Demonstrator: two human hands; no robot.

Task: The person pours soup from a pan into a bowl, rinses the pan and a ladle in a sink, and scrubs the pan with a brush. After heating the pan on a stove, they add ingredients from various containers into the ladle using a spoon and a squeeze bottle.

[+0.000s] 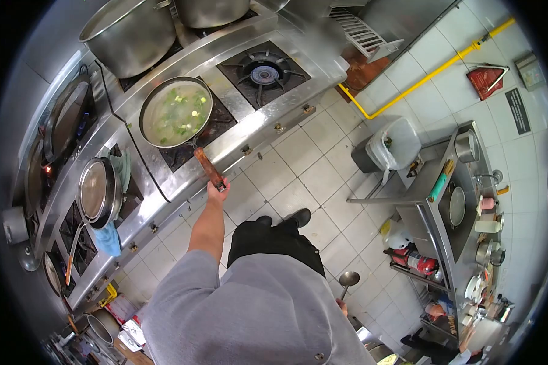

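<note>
The pan [143,115] sits over a grate on the stove [259,121], its handle [204,161] jutting past the front edge toward the person, which seems to suit a grip from the floor side. The stove, largest of all, runs out on both sides of the pan. Beyond the pan, toward the back, stands a big pot [131,45], perhaps set there so that the front stays within easier reach. Across the floor, well apart from the pan and to its right, a lined bin [362,157] stands near the wall, likely out of the way of feet. Left of the pan lies a strainer [94,188], with a blue cloth [108,240] hanging below it, probably handy for wiping or gripping. Just right of the pan a burner [265,74] shows its ring and grate; whether flame burns under the pan cannot be seen. Well apart from the pan, at the person's right side, the right hand [344,308], mostly hidden by the shirt, has its visible fingers closed on the ladle [349,279], whose bowl points away from the body. The left hand [218,189] wraps closed around the handle's outer end, presumably for distance from the heat. Smallest are green and pale bits afloat in the pan's cloudy soup [179,112].
</note>
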